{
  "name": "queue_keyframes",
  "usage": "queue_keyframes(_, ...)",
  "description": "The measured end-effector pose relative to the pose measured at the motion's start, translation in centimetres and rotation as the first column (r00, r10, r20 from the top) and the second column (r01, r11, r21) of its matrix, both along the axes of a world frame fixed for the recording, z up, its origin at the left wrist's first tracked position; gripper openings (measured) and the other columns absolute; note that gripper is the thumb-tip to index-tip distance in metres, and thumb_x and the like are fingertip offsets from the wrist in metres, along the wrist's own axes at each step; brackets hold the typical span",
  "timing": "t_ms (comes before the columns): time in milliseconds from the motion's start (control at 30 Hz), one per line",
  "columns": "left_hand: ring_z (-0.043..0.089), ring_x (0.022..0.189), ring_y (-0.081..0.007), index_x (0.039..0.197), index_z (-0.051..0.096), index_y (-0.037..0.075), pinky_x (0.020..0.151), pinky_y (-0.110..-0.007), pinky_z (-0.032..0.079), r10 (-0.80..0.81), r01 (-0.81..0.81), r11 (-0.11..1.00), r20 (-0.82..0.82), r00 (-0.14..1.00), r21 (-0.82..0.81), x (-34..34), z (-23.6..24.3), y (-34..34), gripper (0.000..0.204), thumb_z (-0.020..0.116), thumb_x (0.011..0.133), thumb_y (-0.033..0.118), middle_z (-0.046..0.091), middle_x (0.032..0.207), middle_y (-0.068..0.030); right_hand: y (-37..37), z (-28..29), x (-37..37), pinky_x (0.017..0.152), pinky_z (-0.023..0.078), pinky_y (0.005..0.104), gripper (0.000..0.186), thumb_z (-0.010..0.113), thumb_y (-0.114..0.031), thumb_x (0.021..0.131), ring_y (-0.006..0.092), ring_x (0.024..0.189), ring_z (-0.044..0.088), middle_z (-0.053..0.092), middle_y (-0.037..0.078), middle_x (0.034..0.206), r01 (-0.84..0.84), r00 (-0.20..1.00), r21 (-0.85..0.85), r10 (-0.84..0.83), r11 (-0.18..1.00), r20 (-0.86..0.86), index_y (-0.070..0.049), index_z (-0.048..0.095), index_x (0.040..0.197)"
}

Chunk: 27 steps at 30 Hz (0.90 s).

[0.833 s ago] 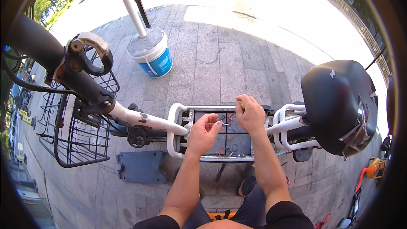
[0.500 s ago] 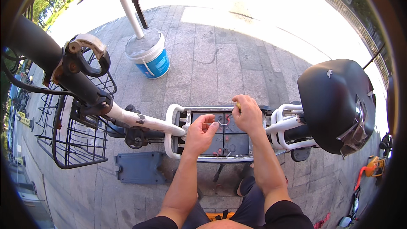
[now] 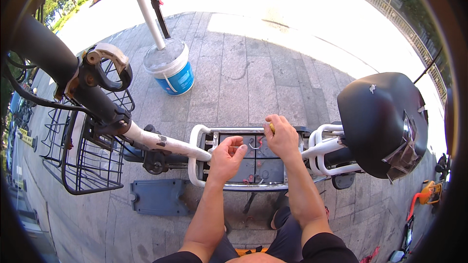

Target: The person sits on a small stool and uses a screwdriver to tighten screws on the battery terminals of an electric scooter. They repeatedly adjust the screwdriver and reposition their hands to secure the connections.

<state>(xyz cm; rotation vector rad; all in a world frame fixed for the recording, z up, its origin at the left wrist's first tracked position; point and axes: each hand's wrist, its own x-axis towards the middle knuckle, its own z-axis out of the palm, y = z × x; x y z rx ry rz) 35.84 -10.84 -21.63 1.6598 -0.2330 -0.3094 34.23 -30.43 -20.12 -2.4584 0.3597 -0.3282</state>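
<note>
I look down on a white-framed bicycle with an open dark compartment [image 3: 258,165] set in its white frame [image 3: 195,151]. My left hand [image 3: 225,158] hovers over the compartment's left side, fingers pinched around a small thing I cannot make out. My right hand [image 3: 281,136] is closed around a tool with a yellow handle [image 3: 271,127] at the compartment's upper edge. Thin wires [image 3: 254,143] lie between the two hands. A black saddle [image 3: 382,122] is at the right.
A black wire basket [image 3: 83,160] and black handlebar [image 3: 53,63] sit at the left. A blue and white bucket [image 3: 170,70] holds a white pole on the stone paving. A grey-blue cover plate [image 3: 158,196] lies on the ground below the frame. An orange tool [image 3: 429,192] lies far right.
My left hand has shifted slightly left over the compartment. The right hand stays at the upper edge with the tool. The view has tilted a little.
</note>
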Motion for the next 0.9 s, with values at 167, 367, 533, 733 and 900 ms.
queue_keyframes(167, 0.063, 0.082, -0.0105, 0.118, 0.063, -0.002, 0.072, -0.026, 0.053, 0.01, -0.01, 1.0, -0.018, 1.0, 0.011, -0.1, 0.4, 0.0, 0.034, 0.07, 0.092, 0.02, 0.069, 0.1, -0.0068, 0.0, -0.6, 0.1, 0.086, 0.049, 0.0431, 0.032, 0.065, -0.013, 0.083, 0.0362, 0.099, 0.06, 0.065, 0.013, 0.103, -0.045, 0.981, -0.116, 0.066, 0.992, 0.18, -0.009, 0.06, 0.115)
queue_keyframes(367, 0.063, 0.082, -0.0098, 0.118, 0.063, -0.002, 0.071, -0.025, 0.053, 0.03, -0.03, 1.0, -0.007, 1.0, -0.005, -0.1, 0.8, 0.1, 0.034, 0.07, 0.092, 0.02, 0.069, 0.1, -0.0067, -0.5, -1.1, 0.2, 0.087, 0.048, 0.0434, 0.031, 0.063, -0.009, 0.084, 0.036, 0.097, 0.059, 0.064, 0.014, 0.102, -0.125, 0.963, -0.095, 0.144, 0.988, 0.227, -0.008, 0.06, 0.115)
queue_keyframes(533, 0.063, 0.081, -0.0088, 0.118, 0.064, -0.002, 0.071, -0.024, 0.052, 0.053, -0.053, 0.998, 0.007, 0.999, -0.028, 0.1, 0.6, 0.1, 0.033, 0.07, 0.092, 0.019, 0.07, 0.099, -0.0064, -0.5, -0.5, 0.0, 0.091, 0.046, 0.0429, 0.034, 0.063, -0.009, 0.084, 0.0361, 0.104, 0.055, 0.061, 0.015, 0.112, -0.121, 0.988, -0.045, 0.125, 0.992, 0.095, -0.009, 0.059, 0.118)
queue_keyframes(733, 0.063, 0.082, -0.0085, 0.118, 0.064, -0.001, 0.072, -0.024, 0.052, 0.062, -0.062, 0.998, -0.003, 0.998, -0.032, 0.2, 0.7, 0.1, 0.033, 0.07, 0.093, 0.019, 0.07, 0.099, -0.0059, -0.3, 0.0, -0.1, 0.094, 0.045, 0.0428, 0.036, 0.064, -0.012, 0.084, 0.0357, 0.109, 0.054, 0.061, 0.015, 0.116, -0.104, 0.989, -0.053, 0.109, 0.993, 0.102, -0.01, 0.059, 0.12)
queue_keyframes(900, 0.063, 0.089, -0.0109, 0.119, 0.062, -0.001, 0.08, -0.026, 0.051, 0.026, -0.027, 0.999, -0.04, 0.999, -0.029, 0.2, 0.8, 0.3, 0.032, 0.068, 0.094, 0.018, 0.068, 0.105, -0.0064, -0.5, -0.1, 0.1, 0.087, 0.05, 0.0442, 0.036, 0.066, -0.016, 0.084, 0.0367, 0.108, 0.057, 0.062, 0.014, 0.114, -0.049, 0.995, -0.056, 0.054, 0.997, 0.088, -0.009, 0.059, 0.119)
